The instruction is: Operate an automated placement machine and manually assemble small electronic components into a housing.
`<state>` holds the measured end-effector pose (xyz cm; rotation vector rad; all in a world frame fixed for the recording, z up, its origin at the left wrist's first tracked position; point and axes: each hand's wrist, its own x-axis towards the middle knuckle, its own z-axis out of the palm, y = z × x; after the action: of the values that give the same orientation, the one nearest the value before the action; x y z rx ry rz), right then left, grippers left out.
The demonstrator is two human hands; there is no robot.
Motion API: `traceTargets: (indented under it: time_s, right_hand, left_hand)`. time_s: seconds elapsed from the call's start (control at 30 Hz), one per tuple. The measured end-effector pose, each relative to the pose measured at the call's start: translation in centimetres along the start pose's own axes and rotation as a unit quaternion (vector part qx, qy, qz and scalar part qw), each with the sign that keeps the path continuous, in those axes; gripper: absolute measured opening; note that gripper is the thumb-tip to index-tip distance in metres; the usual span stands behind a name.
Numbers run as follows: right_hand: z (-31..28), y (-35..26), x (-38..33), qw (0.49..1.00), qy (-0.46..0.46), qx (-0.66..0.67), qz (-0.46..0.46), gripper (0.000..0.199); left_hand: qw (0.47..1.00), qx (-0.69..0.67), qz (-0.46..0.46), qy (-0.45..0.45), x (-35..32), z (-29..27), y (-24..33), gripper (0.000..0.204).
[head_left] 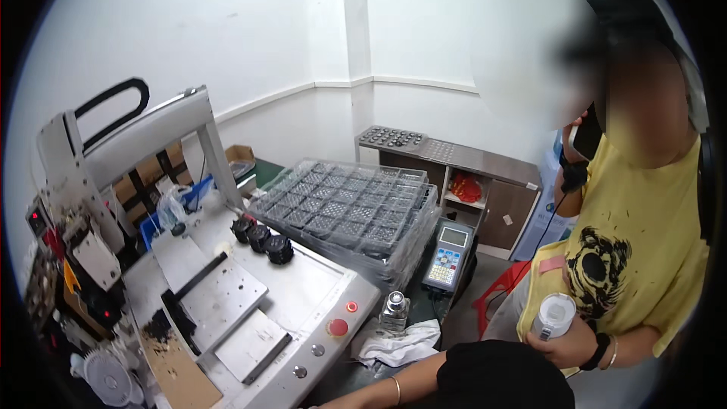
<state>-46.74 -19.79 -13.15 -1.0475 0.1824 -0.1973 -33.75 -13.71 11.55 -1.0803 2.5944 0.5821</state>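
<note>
My right forearm, with a thin bracelet and a black sleeve, reaches leftward along the lower edge. Its hand lies beyond the picture's edge, and my left hand is out of view. Closest to that arm is a crumpled white cloth, with a clear bottle with a metal cap standing beside it. To the left stands a grey gantry bench machine with push buttons on its front. Metal plates lie on its bed. Three black round parts sit in a row near the bed's far edge.
Clear plastic trays are stacked behind the machine. A handheld keypad controller leans to their right. A person in a yellow shirt stands at right, holding a white lidded cup. A low cabinet lines the wall; a small white fan is at lower left.
</note>
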Motion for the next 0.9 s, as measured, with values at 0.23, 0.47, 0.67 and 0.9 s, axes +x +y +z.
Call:
traceTargets:
  time_s: [0.23,0.47,0.67,0.9]
  right_hand:
    - [0.0,0.5,0.7,1.000,0.015,0.003,0.004,0.031]
    - [1.3,-0.4,-0.3,0.996,-0.028,0.079,0.007,0.028]
    - [0.7,1.3,0.4,0.995,-0.060,0.077,-0.028,0.038]
    - [1.1,0.7,0.4,0.996,-0.019,0.050,-0.067,0.043]
  left_hand:
    - [0.973,0.193,0.018,-0.128,-0.9,1.2,1.2,0.035]
    - [0.914,0.405,-0.017,0.030,-0.3,-2.7,2.9,0.040]
    - [0.899,0.432,0.017,0.071,-0.1,-3.3,3.1,0.034]
    - [0.897,0.421,0.075,0.113,0.2,-2.6,2.6,0.031]
